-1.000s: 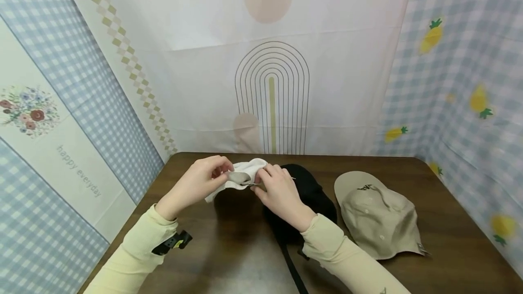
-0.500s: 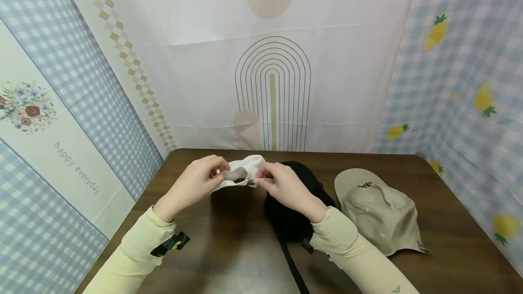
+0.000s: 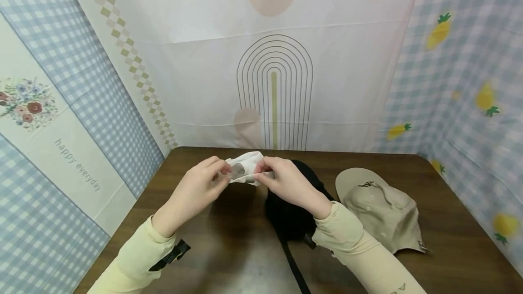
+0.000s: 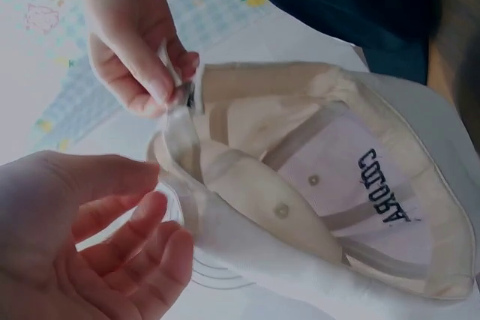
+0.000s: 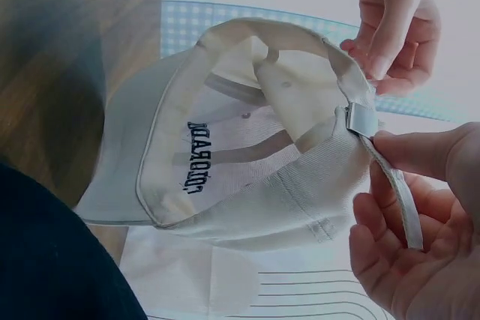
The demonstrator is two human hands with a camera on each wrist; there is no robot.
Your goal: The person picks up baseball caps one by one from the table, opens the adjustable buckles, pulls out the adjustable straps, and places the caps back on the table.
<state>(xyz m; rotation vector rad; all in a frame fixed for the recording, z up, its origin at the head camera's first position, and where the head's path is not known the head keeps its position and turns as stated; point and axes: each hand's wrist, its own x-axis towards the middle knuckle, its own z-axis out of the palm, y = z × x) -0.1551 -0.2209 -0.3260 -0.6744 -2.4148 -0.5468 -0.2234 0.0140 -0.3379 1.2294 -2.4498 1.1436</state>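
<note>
Both hands hold a white baseball cap (image 3: pixel 250 159) above the far part of the table, its hollow inside and rear adjuster facing the person. Dark lettering (image 5: pixel 197 157) shows on its front panel in the right wrist view. My left hand (image 3: pixel 199 186) pinches the cap's rear strap between thumb and fingers. Thumb and forefinger of my right hand (image 3: pixel 291 186) pinch the strap's loose end (image 5: pixel 409 211), right beside the metal buckle (image 5: pixel 363 119). That loose end curves down past the right fingers. The brim (image 5: pixel 131 140) points away from the hands.
On the brown table (image 3: pixel 192 262), a black cap (image 3: pixel 286 221) lies partly under the right forearm, its long strap (image 3: pixel 295 267) trailing toward the front. To its right rests a beige cap (image 3: pixel 384 214). Fabric-covered walls (image 3: pixel 196 71) stand behind and at both sides.
The right hand has turned and shifted slightly right, and a strap end now shows beyond its fingertips. The white cap has tilted, with its left part now hidden behind the left hand.
</note>
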